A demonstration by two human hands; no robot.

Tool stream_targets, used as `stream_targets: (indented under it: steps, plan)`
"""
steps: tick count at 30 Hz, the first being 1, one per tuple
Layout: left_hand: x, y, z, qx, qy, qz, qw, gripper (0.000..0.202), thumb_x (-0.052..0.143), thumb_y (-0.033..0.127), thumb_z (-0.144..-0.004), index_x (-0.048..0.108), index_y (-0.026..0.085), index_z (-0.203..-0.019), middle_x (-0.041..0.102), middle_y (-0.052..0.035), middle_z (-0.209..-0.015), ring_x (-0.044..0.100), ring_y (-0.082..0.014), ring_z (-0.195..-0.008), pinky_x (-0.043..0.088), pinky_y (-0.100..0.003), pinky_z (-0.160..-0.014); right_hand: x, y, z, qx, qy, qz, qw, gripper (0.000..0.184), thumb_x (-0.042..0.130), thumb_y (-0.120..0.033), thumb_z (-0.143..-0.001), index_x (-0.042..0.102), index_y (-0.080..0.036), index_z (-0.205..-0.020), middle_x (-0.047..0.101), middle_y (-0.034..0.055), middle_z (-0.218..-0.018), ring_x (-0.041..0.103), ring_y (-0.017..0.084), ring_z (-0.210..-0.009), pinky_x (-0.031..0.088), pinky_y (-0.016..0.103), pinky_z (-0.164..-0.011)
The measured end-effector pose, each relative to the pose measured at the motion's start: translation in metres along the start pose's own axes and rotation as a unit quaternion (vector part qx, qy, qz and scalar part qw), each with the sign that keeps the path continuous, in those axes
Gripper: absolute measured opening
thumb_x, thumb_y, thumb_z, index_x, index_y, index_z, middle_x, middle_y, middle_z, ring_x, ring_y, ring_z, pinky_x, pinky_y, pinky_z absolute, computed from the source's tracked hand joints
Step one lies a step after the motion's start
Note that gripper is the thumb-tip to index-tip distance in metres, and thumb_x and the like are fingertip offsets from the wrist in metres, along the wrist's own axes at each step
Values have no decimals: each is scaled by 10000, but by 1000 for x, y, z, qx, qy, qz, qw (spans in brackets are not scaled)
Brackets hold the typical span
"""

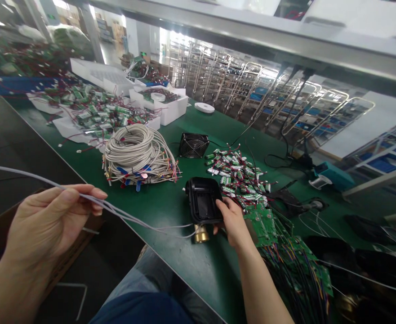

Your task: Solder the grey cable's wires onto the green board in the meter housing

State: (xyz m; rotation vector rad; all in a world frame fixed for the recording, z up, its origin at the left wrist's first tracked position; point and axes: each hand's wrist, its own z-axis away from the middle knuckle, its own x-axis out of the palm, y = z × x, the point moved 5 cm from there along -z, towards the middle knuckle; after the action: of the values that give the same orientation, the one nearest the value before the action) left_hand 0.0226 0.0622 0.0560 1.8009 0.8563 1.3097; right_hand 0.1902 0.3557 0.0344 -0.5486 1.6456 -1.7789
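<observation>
Between the thumb and fingers of my left hand [51,220], off the table's front edge, I pinch thin grey cables [133,219]. They run right to a black housing [203,200] with an open rectangular cavity and a brass threaded fitting [201,235] below it. My right hand [231,220] is closed around the housing's right side, thumb on its rim, the other fingers mostly hidden underneath. A coil of grey cables [139,155] with blue tags lies beyond the housing to the left. Small green-and-white battery packs [236,173] are heaped just behind my right hand.
Green circuit boards [261,222] with bundled coloured wires [292,274] lie right of my forearm. A small black fan [193,145] stands behind the housing. White foam boxes [172,110] and more battery packs fill the far left. A metal shelf beam [218,36] crosses above the green table [184,274].
</observation>
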Motion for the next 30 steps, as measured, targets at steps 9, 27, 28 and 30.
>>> stream_targets:
  steps: [9,27,28,30]
  plan:
    - [2,-4,-1,-9,-9,23,1000,58,693,160,-695,683,108,-719,674,-68,-653,592,-156,-554,481,-231,-441,4,-3,2,-7,-2,25,1000,256,561,-386,-745,524,-170,-878,482,-65,-512,462,106,-338,420,233,-257]
    - [-13,2,-15,45,1,-13,999,164,654,261,-749,698,112,-802,674,-68,-710,593,-144,-573,484,-208,-453,-1,-1,0,-18,0,91,996,339,531,-471,-762,558,-163,-902,475,-48,-556,472,101,-387,432,227,-279]
    - [-16,4,-15,50,10,-15,999,157,638,248,-758,696,109,-803,671,-69,-701,590,-145,-570,474,-208,-444,-2,-1,0,-19,0,93,995,341,530,-471,-763,560,-163,-904,479,-45,-567,471,100,-390,431,227,-278]
    - [-21,8,-14,58,28,-22,998,145,614,219,-770,693,107,-815,667,-68,-696,583,-142,-567,458,-207,-434,-2,-1,-1,-21,1,96,995,349,529,-472,-763,559,-163,-921,489,-40,-588,470,98,-395,429,228,-279]
